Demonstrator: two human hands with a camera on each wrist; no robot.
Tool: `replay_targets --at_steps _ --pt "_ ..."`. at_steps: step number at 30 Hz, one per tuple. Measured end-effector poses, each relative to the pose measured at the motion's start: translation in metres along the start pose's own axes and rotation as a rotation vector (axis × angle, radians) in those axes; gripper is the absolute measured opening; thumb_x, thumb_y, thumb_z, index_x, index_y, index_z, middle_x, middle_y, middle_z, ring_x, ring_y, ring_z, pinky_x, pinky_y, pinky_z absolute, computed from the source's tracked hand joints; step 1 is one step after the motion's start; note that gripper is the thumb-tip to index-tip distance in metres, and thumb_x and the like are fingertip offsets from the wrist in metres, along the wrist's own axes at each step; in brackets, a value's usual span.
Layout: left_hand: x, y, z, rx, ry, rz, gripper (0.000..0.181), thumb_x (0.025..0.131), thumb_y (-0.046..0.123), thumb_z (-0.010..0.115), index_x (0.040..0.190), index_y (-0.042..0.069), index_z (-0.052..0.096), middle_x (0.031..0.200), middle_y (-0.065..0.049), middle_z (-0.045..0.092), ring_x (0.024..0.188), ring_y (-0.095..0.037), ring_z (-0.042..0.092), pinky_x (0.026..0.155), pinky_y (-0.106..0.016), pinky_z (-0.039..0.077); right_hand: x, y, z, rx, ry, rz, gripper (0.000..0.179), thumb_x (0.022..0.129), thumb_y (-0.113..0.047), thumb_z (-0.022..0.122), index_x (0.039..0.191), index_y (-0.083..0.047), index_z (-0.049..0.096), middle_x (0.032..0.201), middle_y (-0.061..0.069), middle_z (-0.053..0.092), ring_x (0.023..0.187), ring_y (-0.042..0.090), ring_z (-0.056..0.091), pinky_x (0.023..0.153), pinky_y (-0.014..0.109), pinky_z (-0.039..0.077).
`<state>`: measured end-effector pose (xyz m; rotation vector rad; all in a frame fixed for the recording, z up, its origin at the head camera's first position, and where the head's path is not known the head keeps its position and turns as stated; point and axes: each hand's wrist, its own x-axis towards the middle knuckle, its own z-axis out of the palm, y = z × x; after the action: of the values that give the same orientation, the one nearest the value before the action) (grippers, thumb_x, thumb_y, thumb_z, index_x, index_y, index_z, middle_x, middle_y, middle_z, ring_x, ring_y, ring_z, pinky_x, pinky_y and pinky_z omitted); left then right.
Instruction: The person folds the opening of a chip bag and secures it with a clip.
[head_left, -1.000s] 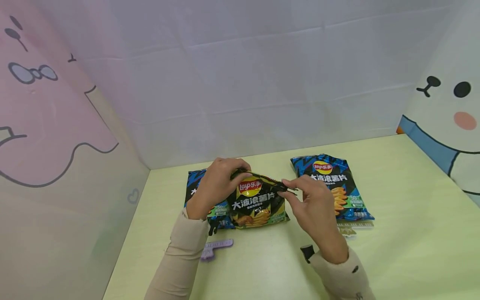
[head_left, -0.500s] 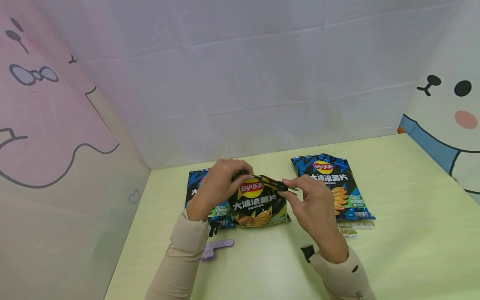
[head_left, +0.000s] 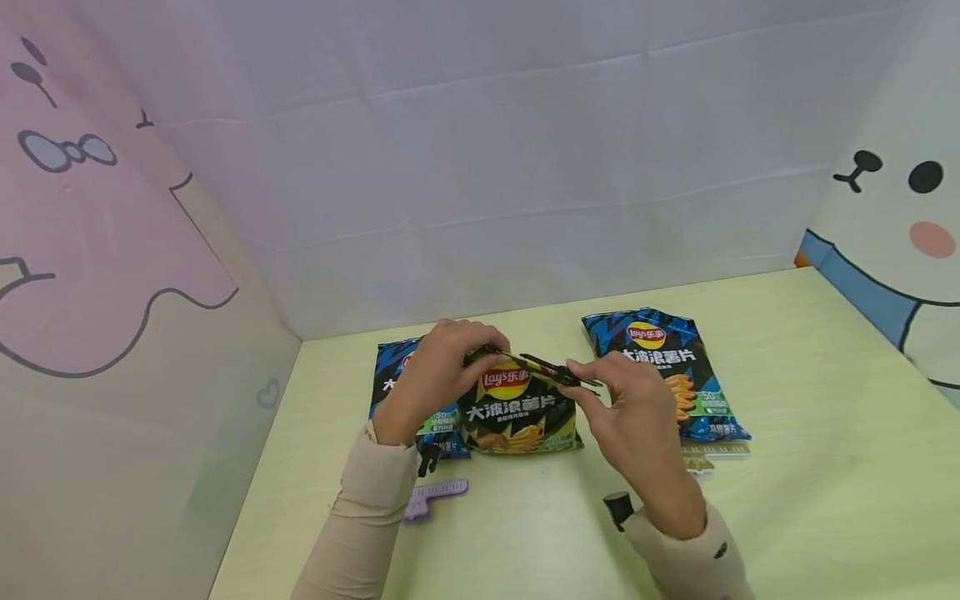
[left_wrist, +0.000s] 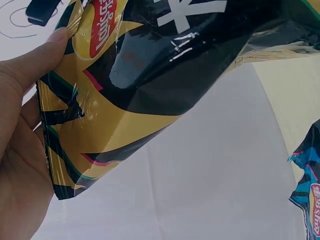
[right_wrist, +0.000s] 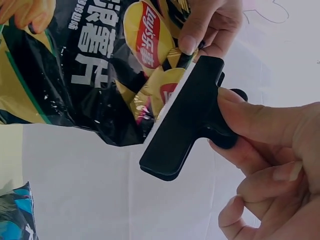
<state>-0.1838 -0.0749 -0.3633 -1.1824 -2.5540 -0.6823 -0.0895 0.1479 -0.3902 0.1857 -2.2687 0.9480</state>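
Observation:
A black and yellow bag of potato chips (head_left: 517,408) stands in the middle of the table in the head view. My left hand (head_left: 442,367) pinches its top edge, thumb in front, as the left wrist view also shows. Between the thumb and fingers of my right hand (head_left: 633,417) are the handles of a black bag clip (right_wrist: 182,120). In the right wrist view the clip's long bar lies along the bag's folded top, right at its edge, close to the left fingertips. Part of the bag's top is hidden behind the clip.
Two blue and black chip bags lie to the sides, one bag (head_left: 386,362) partly behind the left arm, the other bag (head_left: 663,367) at the right. A purple clip (head_left: 435,493) lies near the left forearm. A gold and white clip (head_left: 716,450) pokes out below the right bag.
Both hands have shifted very slightly right with the bag's top and the clip. The grips stay the same, and the other bags and clips have not moved.

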Motion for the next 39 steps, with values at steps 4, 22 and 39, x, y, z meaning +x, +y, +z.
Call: replay_targets --at_steps 4,22,39 --pt "0.0005 0.0015 -0.0008 -0.025 -0.005 0.021 0.009 0.094 0.015 0.071 0.102 0.017 0.075 0.1 0.003 0.077 0.092 -0.012 0.07 0.093 -0.037 0.054 -0.0004 -0.0009 -0.0006 0.011 -0.035 0.027 0.033 0.071 -0.006 0.089 0.103 -0.01 0.081 0.078 0.003 0.073 0.063 0.01 0.036 0.063 0.029 0.03" --pt "-0.0076 0.0015 0.0004 -0.179 0.04 -0.014 0.01 0.095 0.014 0.069 0.101 0.015 0.076 0.102 0.001 0.071 0.085 -0.008 0.064 0.074 -0.024 0.055 -0.0018 0.0048 0.006 0.031 -0.049 0.034 0.03 0.073 -0.01 0.089 0.102 -0.013 0.081 0.078 0.0 0.073 0.054 0.002 0.032 0.061 0.027 0.031" --pt "-0.0039 0.0013 0.0014 -0.347 0.106 0.058 0.009 0.085 0.01 0.079 0.091 0.016 0.079 0.09 0.001 0.075 0.085 -0.008 0.07 0.076 -0.026 0.06 0.0004 0.0036 0.0059 0.075 -0.056 -0.01 0.033 0.076 -0.008 0.087 0.108 -0.015 0.08 0.085 -0.002 0.075 0.055 0.0 0.037 0.066 0.028 0.034"
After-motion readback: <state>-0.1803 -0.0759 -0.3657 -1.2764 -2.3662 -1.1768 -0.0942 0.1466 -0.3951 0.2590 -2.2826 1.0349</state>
